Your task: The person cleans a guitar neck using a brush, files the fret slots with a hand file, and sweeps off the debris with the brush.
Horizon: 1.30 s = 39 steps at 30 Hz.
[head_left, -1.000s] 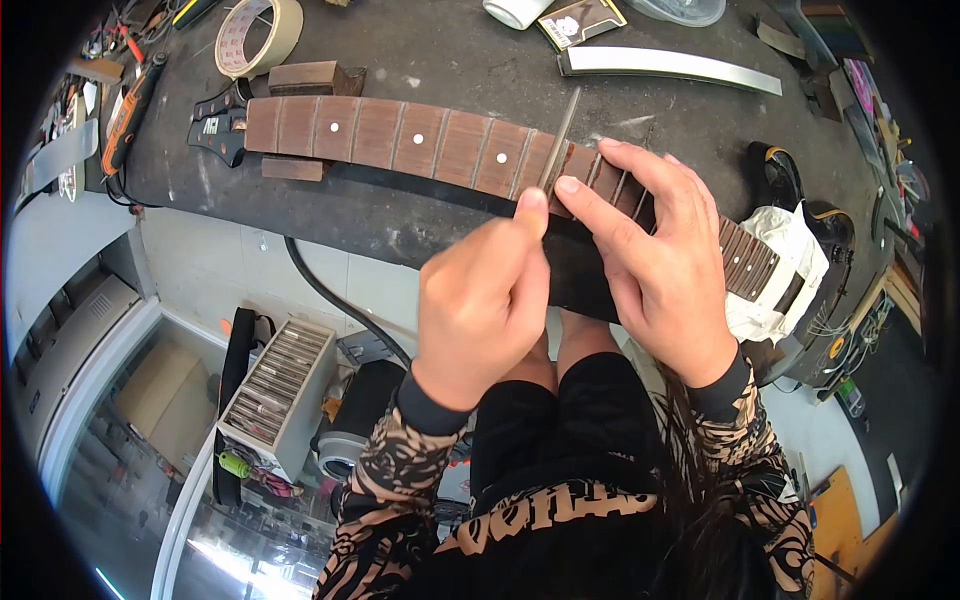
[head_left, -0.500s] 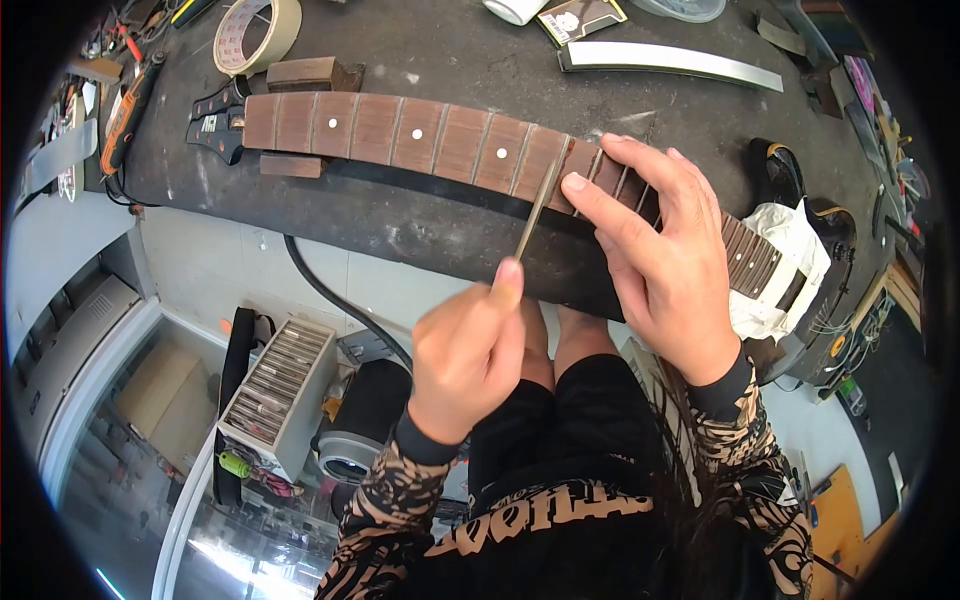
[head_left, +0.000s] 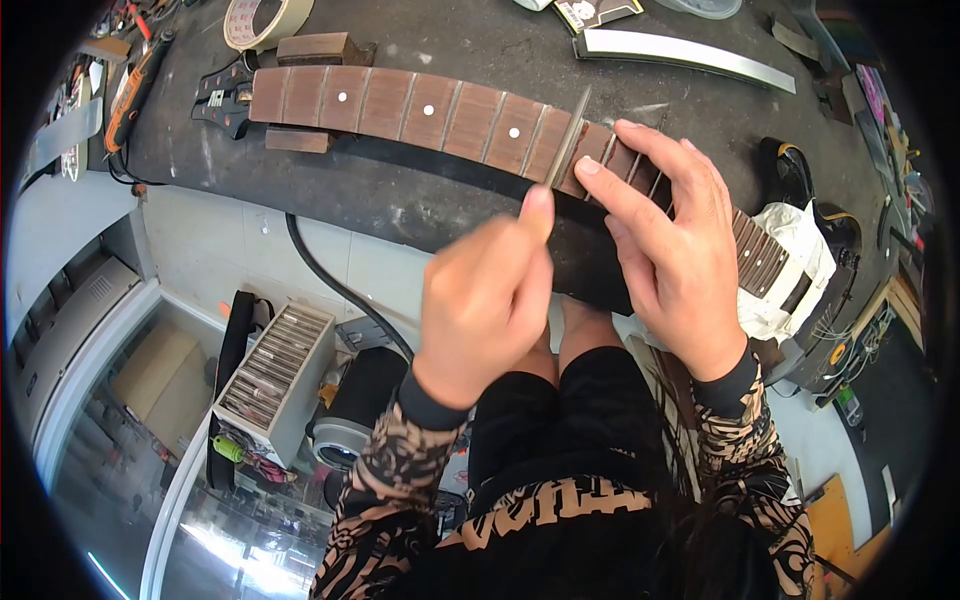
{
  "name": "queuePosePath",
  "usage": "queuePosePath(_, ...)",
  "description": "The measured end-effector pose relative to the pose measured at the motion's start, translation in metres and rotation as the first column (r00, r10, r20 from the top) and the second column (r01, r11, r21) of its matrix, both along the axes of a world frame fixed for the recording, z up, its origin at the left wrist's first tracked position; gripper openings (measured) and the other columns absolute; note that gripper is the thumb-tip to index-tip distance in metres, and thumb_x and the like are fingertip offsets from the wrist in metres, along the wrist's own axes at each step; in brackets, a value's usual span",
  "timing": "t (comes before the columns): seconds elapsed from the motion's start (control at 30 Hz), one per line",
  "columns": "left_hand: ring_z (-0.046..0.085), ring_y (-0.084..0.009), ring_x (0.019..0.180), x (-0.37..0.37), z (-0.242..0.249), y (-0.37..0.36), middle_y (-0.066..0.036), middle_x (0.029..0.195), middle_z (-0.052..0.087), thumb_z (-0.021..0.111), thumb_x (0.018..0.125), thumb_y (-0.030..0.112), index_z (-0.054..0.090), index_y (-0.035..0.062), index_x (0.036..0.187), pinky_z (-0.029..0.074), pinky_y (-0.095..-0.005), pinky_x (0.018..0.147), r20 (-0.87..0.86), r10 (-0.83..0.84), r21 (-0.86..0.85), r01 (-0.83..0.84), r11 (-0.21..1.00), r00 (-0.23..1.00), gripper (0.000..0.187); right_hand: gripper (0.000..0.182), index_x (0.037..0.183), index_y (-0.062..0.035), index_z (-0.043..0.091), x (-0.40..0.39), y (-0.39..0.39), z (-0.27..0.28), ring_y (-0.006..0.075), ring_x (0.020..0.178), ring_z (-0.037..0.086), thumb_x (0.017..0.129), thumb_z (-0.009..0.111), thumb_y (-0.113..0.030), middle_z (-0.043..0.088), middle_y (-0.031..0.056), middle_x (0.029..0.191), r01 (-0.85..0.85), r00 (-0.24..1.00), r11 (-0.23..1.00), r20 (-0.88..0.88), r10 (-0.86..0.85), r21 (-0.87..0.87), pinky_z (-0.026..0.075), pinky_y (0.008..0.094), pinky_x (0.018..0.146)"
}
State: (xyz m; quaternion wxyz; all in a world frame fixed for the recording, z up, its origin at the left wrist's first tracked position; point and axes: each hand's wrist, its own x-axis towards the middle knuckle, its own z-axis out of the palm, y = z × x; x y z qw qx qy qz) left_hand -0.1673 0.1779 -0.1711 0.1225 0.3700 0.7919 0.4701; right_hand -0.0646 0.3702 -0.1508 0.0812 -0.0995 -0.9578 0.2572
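Across a dark, scuffed bench [head_left: 420, 215], an electric guitar's dotted wooden fretboard [head_left: 390, 105] stretches from the black headstock [head_left: 222, 100] at the view's left to a white covering [head_left: 812, 255] at the right. The left hand [head_left: 485, 300] is closed around the near end of a slim metal file [head_left: 569, 140] lying crosswise over the fretboard, while the right hand [head_left: 685, 240], partly open, rests its fingertips on the fretboard just beside the file.

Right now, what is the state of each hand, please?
Left hand: closed, holding a thin metal rod.
Right hand: partly open, resting on the guitar neck.
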Motion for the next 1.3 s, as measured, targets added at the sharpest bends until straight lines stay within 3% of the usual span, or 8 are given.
queuePosePath(0.17,0.061,-0.0218,0.059,0.017,-0.005,-0.027,-0.015,0.080,0.070,0.072,0.097,-0.018,0.076,-0.0045,0.129,0.048,-0.0323,0.057,-0.005,0.031,0.029,-0.031,0.999,0.999,0.036,0.069,0.143,-0.0237,0.076,-0.001,-0.001,0.000,0.0372,0.135,0.063,0.079,0.074,0.004,0.065,0.0130,0.152,0.002,1.000,1.000,-0.010,-0.001,0.020,0.046,0.0600,0.122)
queuePosePath(0.27,0.062,-0.0196,0.060,0.023,-0.004,-0.038,-0.015,0.082,0.073,0.071,0.097,-0.019,0.076,-0.0051,0.123,0.048,-0.0314,0.057,0.004,0.032,0.019,-0.032,0.999,0.999,0.030,0.063,0.141,-0.0189,0.078,-0.001,0.001,0.003,0.0409,0.135,0.064,0.083,0.077,0.006,0.065,0.0168,0.153,-0.015,1.000,1.000,0.006,0.015,-0.007,0.049,0.0524,0.115)
queuePosePath(0.37,0.061,-0.0290,0.061,-0.002,-0.012,0.004,-0.012,0.074,0.059,0.071,0.089,-0.016,0.073,-0.0039,0.138,0.049,-0.0397,0.056,-0.005,0.017,0.103,-0.017,0.995,1.000,0.051,0.063,0.141,-0.0189,0.078,-0.001,-0.001,0.001,0.0409,0.134,0.064,0.083,0.077,0.007,0.065,0.0166,0.152,-0.005,1.000,1.000,-0.005,0.005,0.006,0.049,0.0514,0.114)
queuePosePath(0.67,0.062,-0.0301,0.062,0.006,-0.011,-0.010,-0.012,0.077,0.059,0.072,0.088,-0.015,0.072,-0.0038,0.140,0.049,-0.0425,0.056,-0.007,0.012,0.072,-0.011,0.997,1.000,0.054,0.061,0.140,-0.0162,0.078,-0.002,-0.003,0.002,0.0394,0.134,0.064,0.084,0.076,0.008,0.066,0.0162,0.151,0.016,1.000,0.999,-0.005,-0.015,0.031,0.049,0.0494,0.114)
queuePosePath(0.73,0.062,-0.0303,0.062,0.003,-0.020,-0.002,-0.012,0.079,0.060,0.072,0.088,-0.015,0.072,-0.0037,0.140,0.050,-0.0427,0.057,-0.014,0.014,0.119,-0.012,0.993,1.000,0.053,0.060,0.140,-0.0207,0.076,-0.002,-0.007,-0.002,0.0385,0.134,0.064,0.085,0.077,0.002,0.066,0.0117,0.150,0.053,0.998,0.999,-0.027,-0.053,0.010,0.046,0.0592,0.122)
queuePosePath(1.03,0.065,-0.0292,0.063,0.001,-0.015,-0.003,-0.012,0.076,0.064,0.072,0.087,-0.016,0.073,-0.0029,0.138,0.053,-0.0396,0.057,-0.032,0.010,0.093,-0.007,0.996,0.999,0.053,0.059,0.142,-0.0166,0.072,-0.002,-0.005,-0.002,0.0369,0.135,0.064,0.086,0.077,0.001,0.066,0.0117,0.150,0.034,0.999,0.999,-0.023,-0.033,0.024,0.046,0.0585,0.123)
queuePosePath(1.17,0.060,-0.0296,0.058,0.020,-0.018,-0.032,-0.011,0.072,0.059,0.071,0.087,-0.017,0.073,-0.0027,0.143,0.050,-0.0409,0.055,-0.016,0.018,0.077,-0.016,0.997,1.000,0.057,0.060,0.144,-0.0090,0.068,-0.002,-0.005,-0.002,0.0388,0.139,0.063,0.087,0.077,0.005,0.066,0.0154,0.154,0.044,0.999,0.999,-0.031,-0.045,-0.016,0.048,0.0492,0.118)
queuePosePath(1.3,0.058,-0.0294,0.058,0.018,-0.020,-0.028,-0.011,0.072,0.056,0.072,0.087,-0.017,0.072,-0.0026,0.143,0.048,-0.0416,0.055,-0.041,0.022,0.085,-0.019,0.996,0.999,0.057,0.060,0.145,-0.0083,0.067,0.001,-0.003,-0.002,0.0386,0.140,0.063,0.087,0.077,0.006,0.066,0.0155,0.155,0.030,0.999,1.000,-0.025,-0.029,0.007,0.047,0.0493,0.119)
